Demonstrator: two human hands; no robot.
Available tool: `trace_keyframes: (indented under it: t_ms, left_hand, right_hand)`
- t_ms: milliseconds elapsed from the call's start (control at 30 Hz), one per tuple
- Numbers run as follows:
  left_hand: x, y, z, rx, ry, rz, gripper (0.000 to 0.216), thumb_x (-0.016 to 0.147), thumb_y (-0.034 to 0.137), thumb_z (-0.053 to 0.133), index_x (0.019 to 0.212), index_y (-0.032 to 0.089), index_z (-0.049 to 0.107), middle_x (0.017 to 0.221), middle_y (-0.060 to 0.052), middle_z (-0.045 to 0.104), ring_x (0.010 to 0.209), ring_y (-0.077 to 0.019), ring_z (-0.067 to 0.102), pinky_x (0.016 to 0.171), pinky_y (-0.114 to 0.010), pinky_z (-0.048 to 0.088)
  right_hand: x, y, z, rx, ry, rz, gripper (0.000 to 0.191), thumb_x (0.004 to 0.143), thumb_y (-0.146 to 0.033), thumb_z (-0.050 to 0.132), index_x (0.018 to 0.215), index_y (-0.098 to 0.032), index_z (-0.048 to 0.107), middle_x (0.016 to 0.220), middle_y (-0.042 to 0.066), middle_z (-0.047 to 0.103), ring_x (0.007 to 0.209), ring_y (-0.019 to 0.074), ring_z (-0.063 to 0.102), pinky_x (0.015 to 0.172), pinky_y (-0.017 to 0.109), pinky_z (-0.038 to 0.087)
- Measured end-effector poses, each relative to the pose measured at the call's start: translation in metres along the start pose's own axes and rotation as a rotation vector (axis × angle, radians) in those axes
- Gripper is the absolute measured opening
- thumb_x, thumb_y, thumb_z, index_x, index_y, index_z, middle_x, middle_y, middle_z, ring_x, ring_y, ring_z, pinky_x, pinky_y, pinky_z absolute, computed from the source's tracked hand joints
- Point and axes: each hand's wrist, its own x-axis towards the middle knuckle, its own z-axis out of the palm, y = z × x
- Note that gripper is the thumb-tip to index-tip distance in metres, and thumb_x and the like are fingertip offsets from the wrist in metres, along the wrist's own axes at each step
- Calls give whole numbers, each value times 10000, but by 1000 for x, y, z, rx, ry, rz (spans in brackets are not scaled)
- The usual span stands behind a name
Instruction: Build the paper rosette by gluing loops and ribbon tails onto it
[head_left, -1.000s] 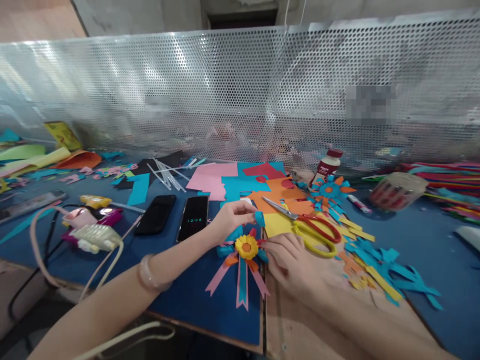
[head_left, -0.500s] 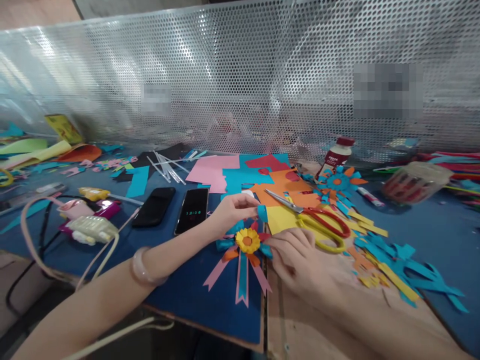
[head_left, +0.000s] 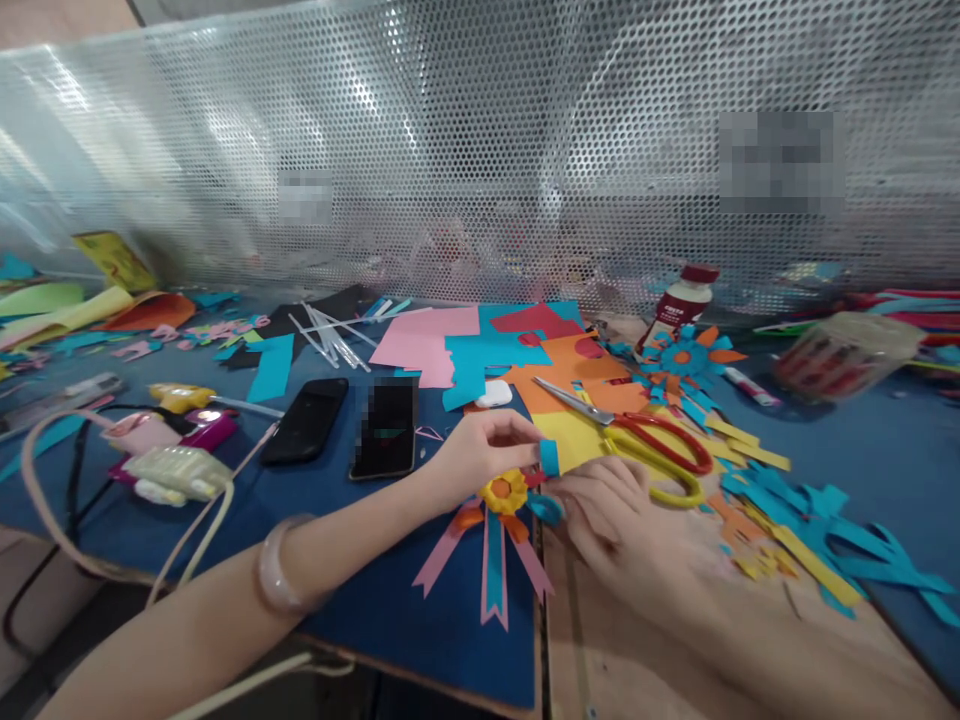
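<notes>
My left hand (head_left: 491, 452) pinches a small curled piece of blue paper (head_left: 550, 457) between thumb and fingertips, just above a paper flower (head_left: 504, 492). The flower has a yellow centre, red, orange and blue petals, and pink and blue ribbon tails. It lies on the blue tabletop near the seam, partly covered by my left hand. My right hand (head_left: 611, 515) has its fingers closed at the flower's right edge, by a blue petal (head_left: 545, 509); its exact grip is partly hidden. Behind my right hand lie scissors (head_left: 634, 440) with red and yellow handles, blades apart.
Two phones (head_left: 306, 420) lie left of my hands, with glue guns (head_left: 176, 455) and cords further left. Coloured paper sheets (head_left: 427, 340) spread behind. A bottle (head_left: 679, 305), another paper flower (head_left: 684, 358), blue scraps (head_left: 825, 520) and a clear jar (head_left: 847, 355) are right. A perforated metal panel (head_left: 480, 150) stands behind.
My left hand has come lower and slightly right, bringing the blue paper piece close to my right fingertips and covering more of the flower. The view has shifted slightly.
</notes>
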Motion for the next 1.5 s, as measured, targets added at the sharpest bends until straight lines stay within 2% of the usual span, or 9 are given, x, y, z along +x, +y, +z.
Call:
trace_keyframes:
  t_ms: [200,367,567,667,900,1267,1500]
  left_hand:
    - [-3,-3,1,4,-3,31,233,693,325,750,793,150,634,737,-18,645,662,-121,600,654,-245,463]
    - [-5,3,5,9,-9,20,256,669,339,761,768,145,627,698,-14,626,599,-105,564,581,-230,439]
    - [-7,7,8,22,-11,34,255,652,338,767,741,144,628,666,-5,608,571,-99,544,541,-220,432]
    - [-8,6,6,51,-32,43,236,682,325,748,780,143,634,662,2,601,538,-83,515,513,-210,408]
    - [-11,3,5,107,-99,69,197,712,288,732,805,133,653,723,-21,617,599,-94,513,562,-225,404]
    - [-17,10,9,203,-147,110,126,740,239,685,799,129,665,773,-28,615,605,-93,492,554,-235,374]
    - [-15,8,8,228,-99,167,119,753,252,689,796,143,673,824,-49,644,708,-134,555,626,-262,417]
  right_hand:
    - [-2,-1,-3,13,145,123,111,858,-181,525,935,-239,470,852,37,585,809,207,534,712,379,368]
    - [-1,0,-1,-66,128,161,116,843,-254,582,943,-242,524,907,55,579,876,242,507,726,402,376]
    - [-1,-2,-1,-8,101,195,109,835,-310,610,891,-227,567,937,65,562,890,242,505,777,436,393]
    - [-1,-4,-3,22,84,202,78,842,-294,605,868,-226,577,923,55,578,890,237,508,792,441,393]
    - [-2,-8,-3,64,98,236,19,854,-232,588,855,-224,571,907,52,557,876,233,490,732,413,400]
    - [-4,-10,-6,75,101,184,80,850,-165,584,849,-231,537,893,30,532,825,197,472,694,378,384]
    - [-3,-12,-7,89,114,188,72,849,-183,598,872,-231,549,893,28,537,839,192,483,717,380,396]
